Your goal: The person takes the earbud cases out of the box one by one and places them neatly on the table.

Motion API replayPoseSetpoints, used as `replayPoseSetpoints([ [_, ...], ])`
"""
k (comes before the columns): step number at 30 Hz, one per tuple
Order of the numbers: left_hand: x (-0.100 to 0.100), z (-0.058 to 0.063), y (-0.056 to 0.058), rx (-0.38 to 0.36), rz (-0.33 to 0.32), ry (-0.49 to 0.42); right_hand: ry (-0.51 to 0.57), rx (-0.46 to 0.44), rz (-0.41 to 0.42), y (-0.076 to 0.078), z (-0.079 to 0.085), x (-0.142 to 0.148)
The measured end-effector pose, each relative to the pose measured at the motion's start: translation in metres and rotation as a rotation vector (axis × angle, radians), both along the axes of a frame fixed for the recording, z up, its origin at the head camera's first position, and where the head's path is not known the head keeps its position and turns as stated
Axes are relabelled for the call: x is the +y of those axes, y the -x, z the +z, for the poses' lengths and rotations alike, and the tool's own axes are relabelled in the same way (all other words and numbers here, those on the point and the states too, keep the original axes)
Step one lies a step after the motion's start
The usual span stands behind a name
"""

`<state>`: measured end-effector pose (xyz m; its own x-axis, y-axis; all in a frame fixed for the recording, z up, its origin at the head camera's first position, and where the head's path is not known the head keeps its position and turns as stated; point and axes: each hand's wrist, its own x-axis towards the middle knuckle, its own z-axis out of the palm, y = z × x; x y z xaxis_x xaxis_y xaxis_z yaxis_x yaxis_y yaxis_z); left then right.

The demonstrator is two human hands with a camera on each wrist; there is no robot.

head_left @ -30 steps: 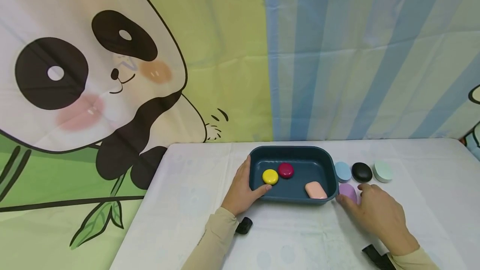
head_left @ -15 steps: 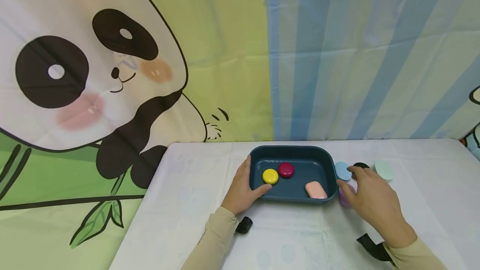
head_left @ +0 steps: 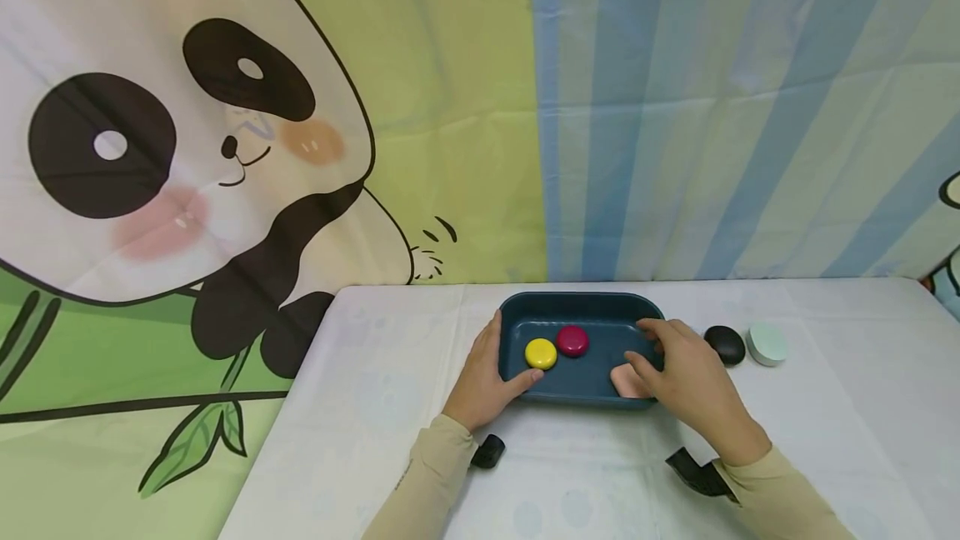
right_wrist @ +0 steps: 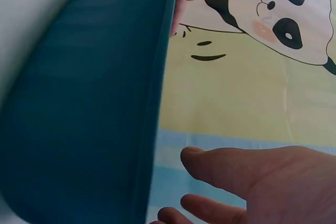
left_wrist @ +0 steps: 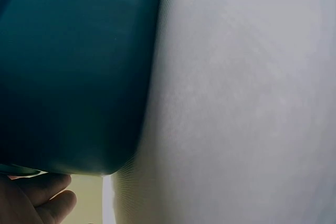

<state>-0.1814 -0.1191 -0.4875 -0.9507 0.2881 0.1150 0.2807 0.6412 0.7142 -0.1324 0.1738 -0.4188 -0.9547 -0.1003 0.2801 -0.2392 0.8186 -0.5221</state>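
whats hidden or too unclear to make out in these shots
Head view: parts of the peach block and the tray, behind the right hand.
Head view: the marks on the left sleeve, too small to read.
Left wrist view: the tray's inside, behind its wall; much of the left hand, cut off at bottom left.
Right wrist view: the tray's inside, behind its wall.

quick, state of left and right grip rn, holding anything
Left grip: closed, holding the tray at its left end.
Right grip: open over the tray's right end, no item visible in it.
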Motion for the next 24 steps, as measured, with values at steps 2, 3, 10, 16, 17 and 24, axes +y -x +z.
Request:
replayPoseSetpoints([
  [2, 0.000, 0.000, -0.001, -0.004, -0.001, -0.004, 0.015, -0.017, 0.014, 0.004, -0.002, -0.005],
  [3, 0.000, 0.001, -0.001, -0.005, -0.001, -0.007, 0.020, -0.024, 0.021, 0.006, -0.003, -0.007],
  [10, 0.001, 0.000, 0.000, 0.000, 0.004, -0.001, 0.050, -0.074, 0.040, 0.019, -0.010, -0.023],
  [16, 0.001, 0.000, 0.001, -0.004, 0.009, -0.001, 0.024, -0.081, 0.051, 0.028, -0.015, -0.035],
  [17, 0.001, 0.000, 0.001, -0.007, 0.010, -0.002, 0.018, -0.081, 0.052, 0.030, -0.016, -0.037],
  [24, 0.001, 0.000, 0.000, -0.008, 0.008, 0.002, -0.030, -0.091, 0.066, 0.042, -0.024, -0.046],
])
